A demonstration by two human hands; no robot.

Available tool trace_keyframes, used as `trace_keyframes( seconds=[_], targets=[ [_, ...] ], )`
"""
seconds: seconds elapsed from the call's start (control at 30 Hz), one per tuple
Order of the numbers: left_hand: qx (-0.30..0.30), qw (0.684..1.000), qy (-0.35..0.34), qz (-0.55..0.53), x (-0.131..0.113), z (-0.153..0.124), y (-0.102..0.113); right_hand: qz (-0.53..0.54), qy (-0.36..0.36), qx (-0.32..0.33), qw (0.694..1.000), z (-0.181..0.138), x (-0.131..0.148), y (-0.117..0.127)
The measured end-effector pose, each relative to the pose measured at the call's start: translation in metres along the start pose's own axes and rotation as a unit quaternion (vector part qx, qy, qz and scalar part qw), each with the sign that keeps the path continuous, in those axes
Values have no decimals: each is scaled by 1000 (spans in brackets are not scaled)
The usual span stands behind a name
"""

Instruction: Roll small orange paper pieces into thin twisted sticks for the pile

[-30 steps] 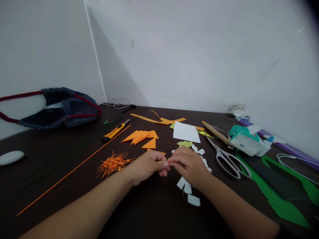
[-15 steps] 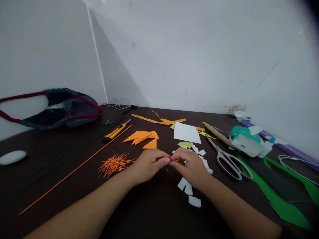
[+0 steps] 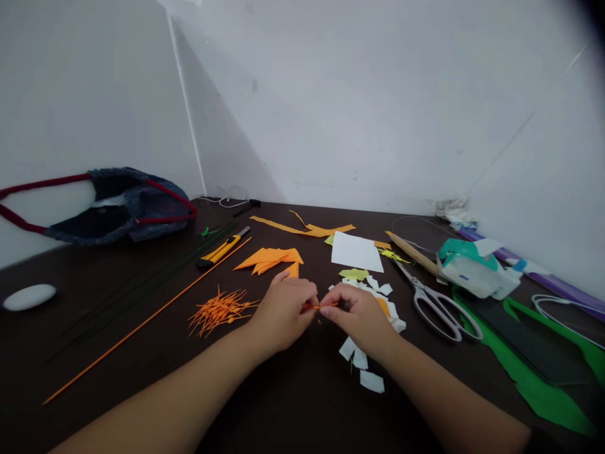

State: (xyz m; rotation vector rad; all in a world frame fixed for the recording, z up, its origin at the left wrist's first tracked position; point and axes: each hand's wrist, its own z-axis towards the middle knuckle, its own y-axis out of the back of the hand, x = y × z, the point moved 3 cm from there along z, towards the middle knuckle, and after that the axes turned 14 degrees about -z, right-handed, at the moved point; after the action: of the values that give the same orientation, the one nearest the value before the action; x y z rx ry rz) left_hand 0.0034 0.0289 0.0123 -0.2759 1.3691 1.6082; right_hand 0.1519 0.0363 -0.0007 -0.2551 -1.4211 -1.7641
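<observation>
My left hand (image 3: 283,312) and my right hand (image 3: 362,318) meet over the middle of a dark table (image 3: 283,403). Both pinch one thin orange strip (image 3: 321,306) that spans the small gap between their fingertips. A pile of similar thin orange strips (image 3: 217,309) lies just left of my left hand. White paper scraps (image 3: 363,369) lie under and beside my right hand. Orange paper triangles (image 3: 271,258) lie just beyond my hands.
Scissors (image 3: 437,299) and a wooden stick (image 3: 411,252) lie to the right, with a teal and white tape holder (image 3: 470,265) and green paper (image 3: 534,372) beyond. A white sheet (image 3: 355,252), a yellow utility knife (image 3: 222,249), a long orange rod (image 3: 142,321) and a dark bag (image 3: 113,205) lie farther off.
My hands have shifted slightly and the thin orange strip now shows stretched between the two pinches. The view has drifted a little to the left.
</observation>
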Motion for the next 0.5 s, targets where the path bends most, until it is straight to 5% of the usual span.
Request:
trace_keyframes(
  seconds=[0.3,0.5],
  targets=[
    [104,986,50,-119,-2,1,1,-55,126,-59,989,-2,5,6],
    [19,990,81,-112,0,1,1,-18,51,-52,997,0,2,7]
  ],
)
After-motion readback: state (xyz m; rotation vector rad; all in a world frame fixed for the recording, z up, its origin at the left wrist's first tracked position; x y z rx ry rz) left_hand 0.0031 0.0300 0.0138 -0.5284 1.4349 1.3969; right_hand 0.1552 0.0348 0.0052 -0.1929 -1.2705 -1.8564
